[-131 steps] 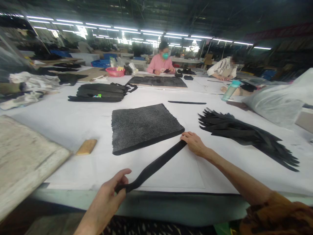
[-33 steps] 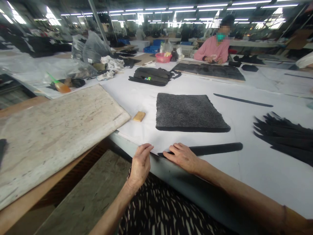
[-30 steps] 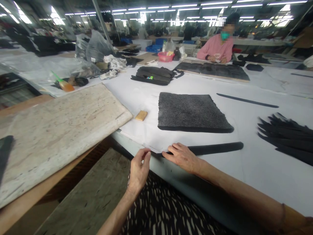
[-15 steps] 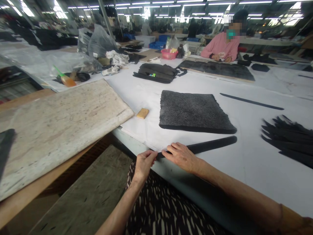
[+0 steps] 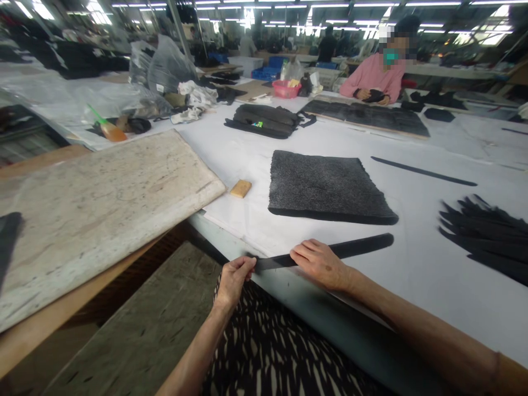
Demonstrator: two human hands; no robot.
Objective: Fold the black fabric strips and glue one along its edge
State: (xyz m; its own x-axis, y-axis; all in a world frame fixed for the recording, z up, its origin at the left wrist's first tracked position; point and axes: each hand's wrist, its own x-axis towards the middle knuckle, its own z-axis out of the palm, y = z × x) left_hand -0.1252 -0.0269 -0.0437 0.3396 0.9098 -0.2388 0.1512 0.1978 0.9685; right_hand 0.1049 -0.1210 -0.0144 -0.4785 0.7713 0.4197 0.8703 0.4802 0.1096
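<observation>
A long black strip (image 5: pixel 363 245) with a rounded far end lies at the front edge of the white table. My left hand (image 5: pixel 237 275) pinches its near end between thumb and fingers, just past the table edge. Farther along, my right hand (image 5: pixel 317 263) rests over the strip with its fingers curled down on it; the fingertips' undersides are hidden. Just behind the strip sits a neat stack of dark grey pieces (image 5: pixel 325 187) with a black front edge.
A pale, stained board (image 5: pixel 111 203) slopes at the left. Near it lies a small yellow block (image 5: pixel 241 188). Another thin black strip (image 5: pixel 424 170) and a fanned pile of black strips (image 5: pixel 490 236) lie to the right. Across the table sits a person in pink (image 5: pixel 375 80).
My left hand has moved slightly left and down with the strip's end. My right hand has slid right along the strip, so more of it shows between my hands.
</observation>
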